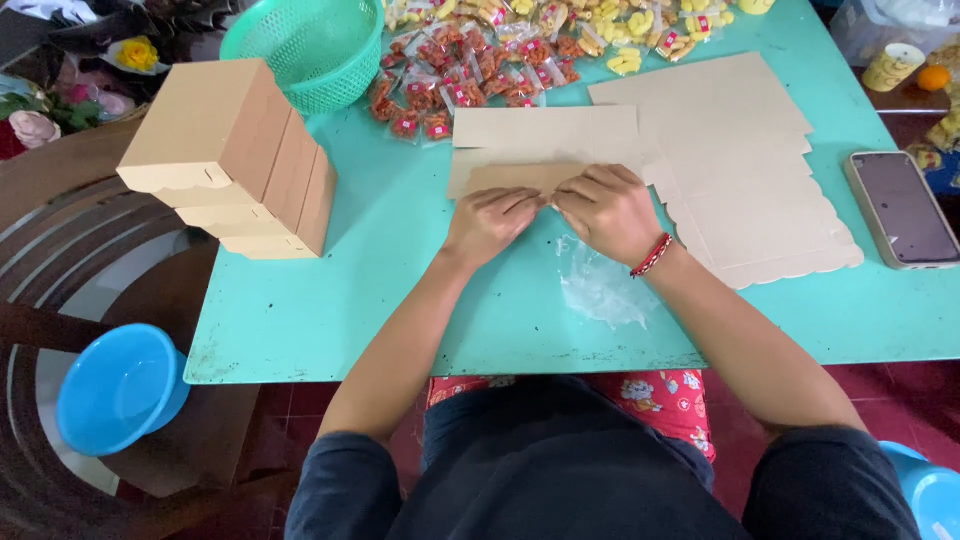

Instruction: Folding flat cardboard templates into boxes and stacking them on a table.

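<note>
Fingertips of both our hands meet in the middle, curled down and pressed on the near folded edge of a flat cardboard box blank (545, 150). Our left hand (490, 222) pins the flap with its fingers bunched together, knuckles up; our right hand (610, 210) does the same just beside it, fingers closed tight on the cardboard fold, a red bracelet (652, 255) on its wrist. We see the blank lying flat on the turquoise table (400, 290), stretching away beyond our fingertips.

Just right of the right fingers lies a stack of flat cardboard sheets (740, 170) with scalloped edges, and further right a phone (903, 208), face up and dark. Below the right wrist sits a crumpled clear plastic bag (600, 285). Well left of the left fingers stands a row of folded cardboard boxes (235, 160), leaning together. Beyond our fingertips, past the blank, small wrapped snack packets (480, 70) lie scattered, red and yellow, with a green plastic basket (310, 45) to their left. Down at the far left, off the table, a blue bowl (120, 385).
</note>
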